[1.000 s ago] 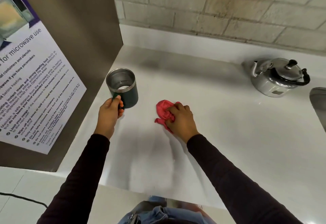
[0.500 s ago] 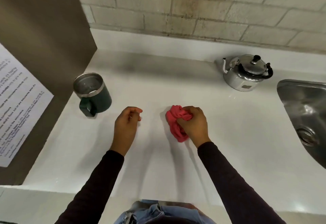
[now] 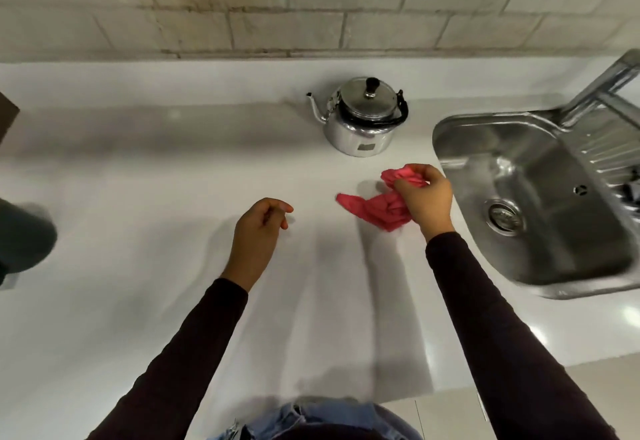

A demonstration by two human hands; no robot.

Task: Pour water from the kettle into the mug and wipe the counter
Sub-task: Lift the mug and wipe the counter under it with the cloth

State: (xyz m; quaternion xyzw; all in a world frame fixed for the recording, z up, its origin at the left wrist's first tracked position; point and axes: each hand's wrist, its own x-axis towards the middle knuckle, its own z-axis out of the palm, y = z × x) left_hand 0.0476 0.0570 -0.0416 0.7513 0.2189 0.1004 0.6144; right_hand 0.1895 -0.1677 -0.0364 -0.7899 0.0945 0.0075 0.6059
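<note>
1. The white counter (image 3: 145, 197) fills most of the view and is bare in the middle, so I think it is free for wiping.
2. The steel sink (image 3: 540, 204) is set into the counter at the right. Its rim lies just beside the right hand.
3. The kettle (image 3: 362, 117) stands upright near the back wall, lid on, spout to the left. It is beyond both hands and no hand touches it. It seems put aside there to keep the wiping area free.
4. At the left edge a dark blurred shape (image 3: 24, 235) is probably the mug, but I cannot tell for sure. It is well apart from both hands.
5. The right hand (image 3: 424, 197) is closed around the red cloth (image 3: 377, 209). The cloth is bunched in the fingers and one corner trails to the left on the counter. The grip looks suited to a wiping stroke.
6. The left hand (image 3: 258, 231) hangs over the counter with the fingers loosely curled. It holds nothing and is apart from the cloth.
</note>
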